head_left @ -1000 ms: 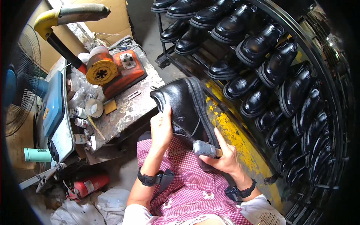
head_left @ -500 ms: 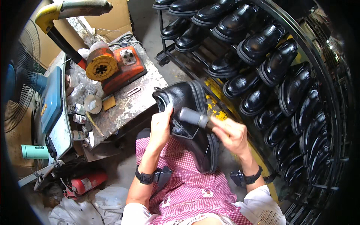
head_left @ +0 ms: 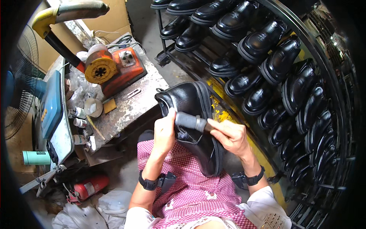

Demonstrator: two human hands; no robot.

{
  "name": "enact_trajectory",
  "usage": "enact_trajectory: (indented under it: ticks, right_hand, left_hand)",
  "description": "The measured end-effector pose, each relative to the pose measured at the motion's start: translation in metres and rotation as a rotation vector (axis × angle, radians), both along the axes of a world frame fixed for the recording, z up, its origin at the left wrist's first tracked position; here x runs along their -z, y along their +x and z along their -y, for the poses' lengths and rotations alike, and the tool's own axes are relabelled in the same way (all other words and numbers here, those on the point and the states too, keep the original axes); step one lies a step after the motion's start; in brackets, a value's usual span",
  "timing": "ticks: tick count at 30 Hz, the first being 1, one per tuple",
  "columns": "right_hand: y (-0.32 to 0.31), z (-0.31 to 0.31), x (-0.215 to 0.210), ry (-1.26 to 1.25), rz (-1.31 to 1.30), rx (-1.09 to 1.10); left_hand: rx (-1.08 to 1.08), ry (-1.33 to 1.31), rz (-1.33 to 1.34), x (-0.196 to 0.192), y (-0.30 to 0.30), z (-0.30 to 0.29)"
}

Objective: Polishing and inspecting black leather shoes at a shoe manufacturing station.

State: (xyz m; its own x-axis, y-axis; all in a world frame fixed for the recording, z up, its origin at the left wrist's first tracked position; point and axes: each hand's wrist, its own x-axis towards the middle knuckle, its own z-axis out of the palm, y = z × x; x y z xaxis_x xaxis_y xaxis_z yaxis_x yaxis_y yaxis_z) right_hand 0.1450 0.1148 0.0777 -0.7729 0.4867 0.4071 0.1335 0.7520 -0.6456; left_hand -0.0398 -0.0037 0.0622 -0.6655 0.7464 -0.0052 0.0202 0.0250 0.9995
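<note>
A glossy black shoe [head_left: 187,97] with a thick ridged sole rests tilted over my lap, its opening toward the left. My left hand [head_left: 164,129] grips it at the rim of the opening, thumb pressed on the upper. Between the fingers of my right hand [head_left: 230,136] is the dark narrow handle of a short tool with a grey, rounded, cylindrical end [head_left: 186,120] and a pale band. That grey end lies over the shoe's upper, close beside my left thumb. Whether it is a brush or a small hammer cannot be made out.
At the right stands a black metal rack [head_left: 301,28] with rows of black shoes [head_left: 257,45]. On the left, a worn table [head_left: 148,91] bears an orange machine [head_left: 124,72], small bottles and a bowl [head_left: 93,107]. A fan, a red fire extinguisher [head_left: 89,187] and white bags sit farther left.
My right hand and the tool have shifted slightly left and down, bringing the grey end nearer my left thumb. The shoe and my left hand stay almost in place.
</note>
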Motion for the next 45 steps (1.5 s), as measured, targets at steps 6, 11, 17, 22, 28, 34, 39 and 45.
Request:
enact_trajectory:
  ticks: [6, 11, 17, 22, 28, 34, 39, 45]
  right_hand:
    - [0.03, -0.007, 0.003, -0.068, 0.145, 0.039]
    - [0.017, -0.013, 0.004, -0.005, 0.053, 0.1]
    - [0.018, -0.011, 0.003, -0.012, 0.022, -0.01]
    - [0.019, -0.015, -0.002, -0.072, 0.019, -0.057]
    - [0.024, -0.037, 0.011, -0.112, -0.05, 0.475]
    - [0.034, -0.035, 0.025, -0.096, 0.016, 0.531]
    - [0.014, -0.015, -0.002, -0.099, 0.168, -0.09]
    - [0.017, -0.024, 0.004, -0.13, 0.081, 0.17]
  left_hand:
    - [-0.025, -0.033, -0.023, 0.007, -0.003, 0.001]
    - [-0.073, -0.033, 0.057, -0.002, 0.003, -0.001]
    - [0.0, -0.022, -0.127, 0.012, -0.008, 0.005]
    - [-0.04, 0.096, 0.014, 0.015, 0.0, 0.001]
    - [-0.037, 0.098, 0.203, 0.016, -0.002, 0.001]
    - [-0.026, 0.028, 0.25, 0.003, 0.003, -0.002]
    - [-0.054, 0.067, 0.188, 0.0, 0.009, -0.008]
    - [0.007, 0.07, 0.206, 0.002, 0.013, -0.009]
